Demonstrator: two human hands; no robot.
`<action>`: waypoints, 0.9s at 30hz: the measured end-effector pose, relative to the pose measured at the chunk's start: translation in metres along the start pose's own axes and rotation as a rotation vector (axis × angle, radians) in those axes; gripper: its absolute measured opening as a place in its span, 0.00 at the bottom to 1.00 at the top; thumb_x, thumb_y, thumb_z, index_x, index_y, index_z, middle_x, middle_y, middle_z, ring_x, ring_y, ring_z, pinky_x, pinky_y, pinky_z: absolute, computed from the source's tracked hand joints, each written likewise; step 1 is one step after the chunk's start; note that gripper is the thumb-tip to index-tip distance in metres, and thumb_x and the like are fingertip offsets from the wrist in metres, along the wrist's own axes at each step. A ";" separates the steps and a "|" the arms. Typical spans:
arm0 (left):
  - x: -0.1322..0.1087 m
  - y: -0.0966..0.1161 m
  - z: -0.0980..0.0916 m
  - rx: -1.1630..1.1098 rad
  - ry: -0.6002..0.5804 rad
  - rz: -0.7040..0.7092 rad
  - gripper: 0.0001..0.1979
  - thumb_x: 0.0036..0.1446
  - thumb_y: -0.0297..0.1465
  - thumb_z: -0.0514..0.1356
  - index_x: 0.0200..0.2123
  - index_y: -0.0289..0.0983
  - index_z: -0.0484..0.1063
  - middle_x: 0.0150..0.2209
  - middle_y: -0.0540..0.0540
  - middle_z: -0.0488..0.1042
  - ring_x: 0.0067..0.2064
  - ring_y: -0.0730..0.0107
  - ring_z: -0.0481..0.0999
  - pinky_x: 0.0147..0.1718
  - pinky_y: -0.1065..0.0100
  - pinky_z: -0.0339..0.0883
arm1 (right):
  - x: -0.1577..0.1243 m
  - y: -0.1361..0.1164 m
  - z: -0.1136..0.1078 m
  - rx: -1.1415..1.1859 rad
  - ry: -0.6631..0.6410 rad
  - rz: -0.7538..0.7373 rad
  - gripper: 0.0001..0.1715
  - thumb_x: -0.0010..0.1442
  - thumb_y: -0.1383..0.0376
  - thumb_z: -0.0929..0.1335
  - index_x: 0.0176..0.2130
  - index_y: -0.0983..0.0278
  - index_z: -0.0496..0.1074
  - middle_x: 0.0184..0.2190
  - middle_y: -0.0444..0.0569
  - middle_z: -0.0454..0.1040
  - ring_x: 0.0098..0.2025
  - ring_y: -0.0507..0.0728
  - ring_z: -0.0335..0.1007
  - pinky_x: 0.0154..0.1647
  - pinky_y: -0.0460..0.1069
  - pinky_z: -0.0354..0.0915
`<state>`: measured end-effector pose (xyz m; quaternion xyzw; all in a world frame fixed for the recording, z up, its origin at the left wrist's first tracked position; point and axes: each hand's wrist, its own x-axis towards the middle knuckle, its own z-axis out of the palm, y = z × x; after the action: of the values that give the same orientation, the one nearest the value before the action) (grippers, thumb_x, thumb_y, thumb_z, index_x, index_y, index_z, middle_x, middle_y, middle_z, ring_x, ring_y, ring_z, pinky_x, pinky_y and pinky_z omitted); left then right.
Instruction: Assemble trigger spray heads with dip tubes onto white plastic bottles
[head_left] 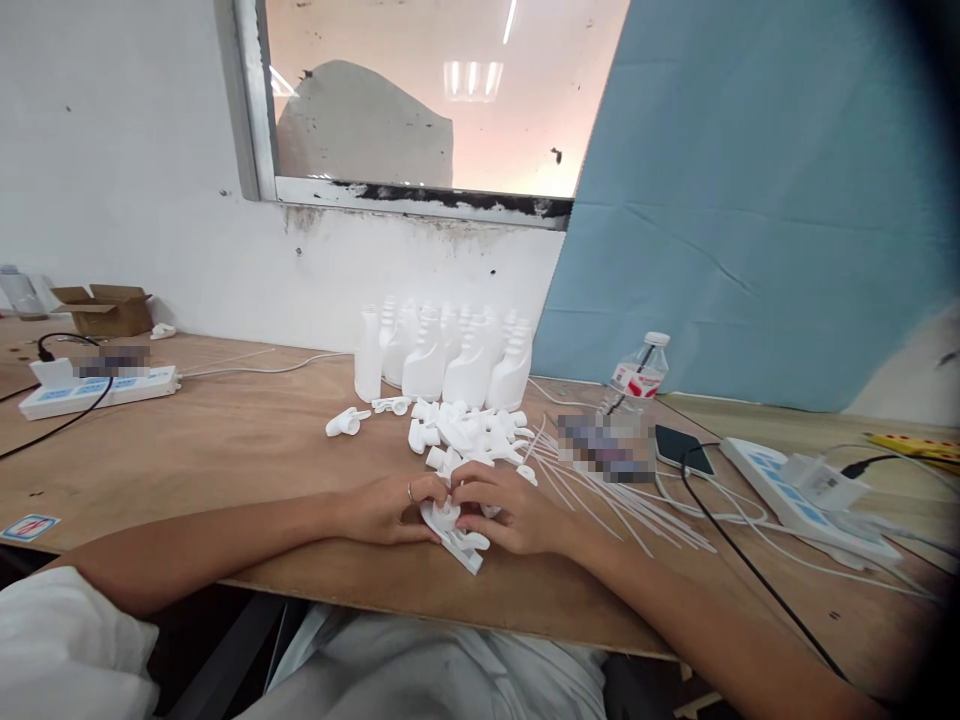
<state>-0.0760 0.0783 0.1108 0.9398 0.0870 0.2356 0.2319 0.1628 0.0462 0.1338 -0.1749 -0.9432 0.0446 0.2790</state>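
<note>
Near the table's front edge, both my hands meet on one white spray bottle trigger head. My left hand grips it from the left, thumb and forefinger closed around it. From the right, my right hand pinches its upper part with bent fingers. The fingers partly hide the trigger head; its lever points toward the right. Just beyond lies a pile of white trigger heads. Two more, one of them a loose trigger head, lie left of the pile. Thin white dip tubes fan out to the right.
White spray bottles stand in rows by the wall. To the right are a drink bottle, a phone and a power strip with cables. At left are another power strip and a cardboard box.
</note>
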 end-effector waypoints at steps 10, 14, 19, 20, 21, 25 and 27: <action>-0.002 -0.004 -0.003 0.006 0.007 0.102 0.10 0.62 0.35 0.59 0.44 0.37 0.65 0.45 0.42 0.73 0.46 0.67 0.73 0.45 0.68 0.67 | 0.001 -0.005 -0.006 -0.054 -0.075 -0.081 0.12 0.62 0.71 0.61 0.47 0.63 0.66 0.44 0.54 0.71 0.42 0.55 0.69 0.40 0.49 0.65; -0.003 -0.004 -0.003 0.037 0.039 0.112 0.10 0.62 0.35 0.59 0.43 0.37 0.65 0.44 0.43 0.73 0.44 0.69 0.73 0.44 0.70 0.67 | 0.000 -0.005 -0.005 -0.028 -0.096 -0.083 0.19 0.57 0.71 0.63 0.49 0.62 0.63 0.46 0.56 0.70 0.44 0.57 0.68 0.41 0.51 0.65; -0.003 -0.004 -0.003 0.069 0.056 0.130 0.11 0.61 0.35 0.59 0.44 0.36 0.65 0.41 0.43 0.73 0.42 0.69 0.74 0.42 0.71 0.67 | 0.001 -0.008 -0.007 -0.029 -0.154 -0.068 0.23 0.53 0.70 0.64 0.49 0.62 0.62 0.47 0.57 0.68 0.45 0.59 0.68 0.43 0.52 0.65; -0.003 -0.004 -0.003 0.075 0.056 0.133 0.11 0.61 0.35 0.59 0.44 0.36 0.65 0.41 0.43 0.73 0.42 0.69 0.74 0.42 0.70 0.67 | 0.001 -0.008 -0.008 -0.032 -0.162 -0.062 0.23 0.53 0.70 0.64 0.50 0.63 0.62 0.48 0.57 0.68 0.46 0.59 0.68 0.44 0.53 0.65; -0.003 -0.004 -0.003 0.080 0.053 0.135 0.11 0.62 0.35 0.59 0.44 0.36 0.65 0.42 0.42 0.73 0.42 0.68 0.74 0.43 0.70 0.67 | 0.002 -0.009 -0.009 -0.032 -0.169 -0.057 0.23 0.53 0.69 0.64 0.50 0.63 0.63 0.48 0.57 0.68 0.47 0.59 0.67 0.45 0.53 0.65; -0.003 -0.004 -0.004 0.090 0.034 0.143 0.10 0.62 0.35 0.58 0.44 0.36 0.66 0.44 0.41 0.73 0.44 0.67 0.74 0.44 0.70 0.67 | 0.002 -0.010 -0.011 -0.013 -0.182 -0.042 0.20 0.57 0.65 0.66 0.50 0.64 0.64 0.49 0.58 0.68 0.49 0.60 0.67 0.47 0.54 0.64; -0.003 -0.004 -0.004 0.088 0.030 0.147 0.10 0.62 0.35 0.58 0.45 0.36 0.67 0.45 0.41 0.73 0.45 0.67 0.74 0.45 0.69 0.67 | 0.002 -0.010 -0.010 0.002 -0.179 -0.042 0.20 0.58 0.61 0.67 0.49 0.64 0.65 0.49 0.58 0.68 0.49 0.60 0.67 0.48 0.54 0.64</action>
<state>-0.0808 0.0823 0.1108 0.9492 0.0314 0.2622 0.1712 0.1636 0.0378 0.1454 -0.1504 -0.9677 0.0552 0.1945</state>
